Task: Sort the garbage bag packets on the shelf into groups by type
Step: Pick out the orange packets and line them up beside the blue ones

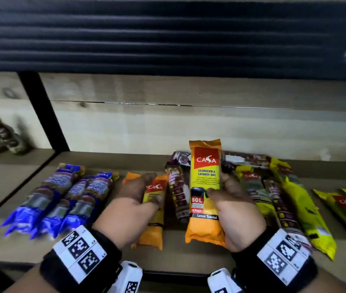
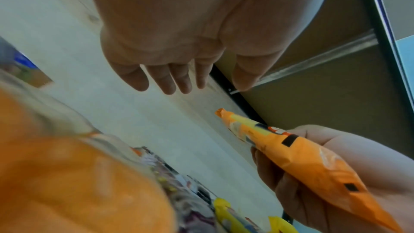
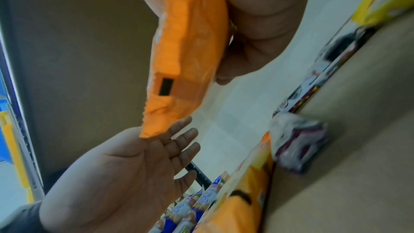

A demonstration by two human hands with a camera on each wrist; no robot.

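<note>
Orange packet gripped upright in right hand, left hand spread flat above shelf, nothing held

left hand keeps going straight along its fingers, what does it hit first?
Likely the orange packet on the shelf just under the left hand, whose open fingers hover over it. Past that lies bare shelf board, then the back panel. Depth is unclear.

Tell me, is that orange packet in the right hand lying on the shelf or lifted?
Lifted: the right hand grips the orange packet upright, clear of the shelf.
</note>
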